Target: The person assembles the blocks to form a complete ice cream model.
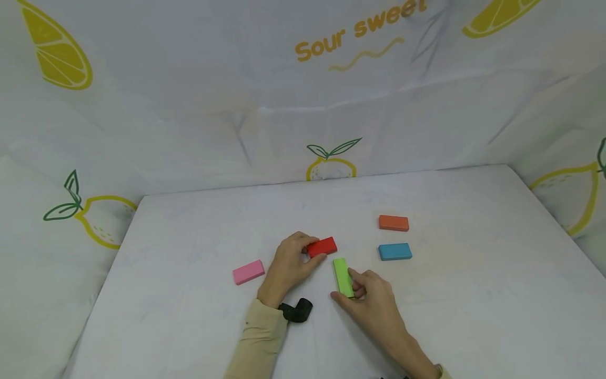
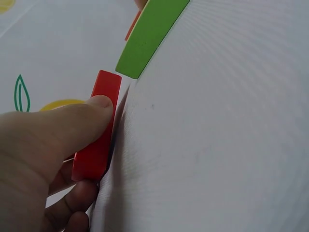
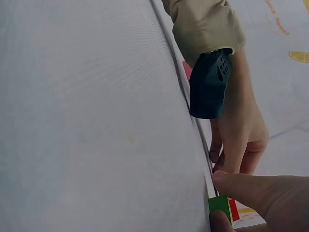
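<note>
On the white table (image 1: 199, 237) my left hand (image 1: 310, 251) pinches a red block (image 1: 323, 246) between thumb and fingers; the left wrist view shows the thumb pressed on the red block (image 2: 96, 130). Just right of it lies a green block (image 1: 342, 276), and my right hand (image 1: 347, 287) pinches its near end between thumb and fingers. The green block (image 2: 149, 36) lies close beyond the red one. In the right wrist view only a corner of the green block (image 3: 219, 207) shows between my fingertips.
A pink block (image 1: 248, 271) lies left of my left hand. An orange block (image 1: 393, 222) and a blue block (image 1: 395, 251) lie to the right. A black wrist strap (image 1: 295, 310) sits on my left wrist. Lemon-print cloth walls surround the table.
</note>
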`<state>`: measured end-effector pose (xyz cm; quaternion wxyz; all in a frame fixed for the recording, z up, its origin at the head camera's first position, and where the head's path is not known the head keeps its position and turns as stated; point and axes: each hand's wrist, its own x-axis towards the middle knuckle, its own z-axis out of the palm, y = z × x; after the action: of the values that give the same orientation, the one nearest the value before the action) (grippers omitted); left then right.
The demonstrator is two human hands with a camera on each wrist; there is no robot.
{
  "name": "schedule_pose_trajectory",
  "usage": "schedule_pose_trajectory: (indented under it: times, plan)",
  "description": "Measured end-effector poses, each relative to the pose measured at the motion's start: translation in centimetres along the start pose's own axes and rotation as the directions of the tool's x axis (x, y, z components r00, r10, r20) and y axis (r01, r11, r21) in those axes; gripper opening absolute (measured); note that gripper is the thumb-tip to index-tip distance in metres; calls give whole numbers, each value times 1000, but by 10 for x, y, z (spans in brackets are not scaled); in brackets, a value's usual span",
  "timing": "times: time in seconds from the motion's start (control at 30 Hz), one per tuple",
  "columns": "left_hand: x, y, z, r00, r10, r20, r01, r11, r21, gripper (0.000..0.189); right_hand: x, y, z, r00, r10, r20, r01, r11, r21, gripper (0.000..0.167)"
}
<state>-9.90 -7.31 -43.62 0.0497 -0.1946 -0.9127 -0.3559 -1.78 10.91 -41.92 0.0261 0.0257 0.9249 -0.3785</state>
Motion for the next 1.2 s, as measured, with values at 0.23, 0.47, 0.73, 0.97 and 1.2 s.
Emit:
schedule_pose_trajectory:
  times: [0.23, 0.47, 0.73, 0.97, 1.2]
  plan:
    - [0, -3, 1, 1000, 21, 6, -21, 1000, -6, 34, -2, 0, -1, 1000, -4, 19, 3, 999, 48, 65]
    - [-1, -3, 1, 999, 39, 7, -39, 999, -2, 34, 0, 3, -2, 999, 16, 37, -19, 997, 78, 68]
    - [-2, -5, 2, 999, 48, 18, -48, 999, -7, 37, 0, 5, -1, 999, 16, 39, -19, 996, 91, 63]
    - [-2, -6, 2, 998, 45, 38, -45, 999, -2, 39, 0, 6, 0, 999, -9, 40, 4, 994, 109, 59]
    - [-1, -6, 2, 998, 50, 48, -49, 999, -18, 40, 2, 8, 2, 997, -27, 67, 19, 993, 114, 57]
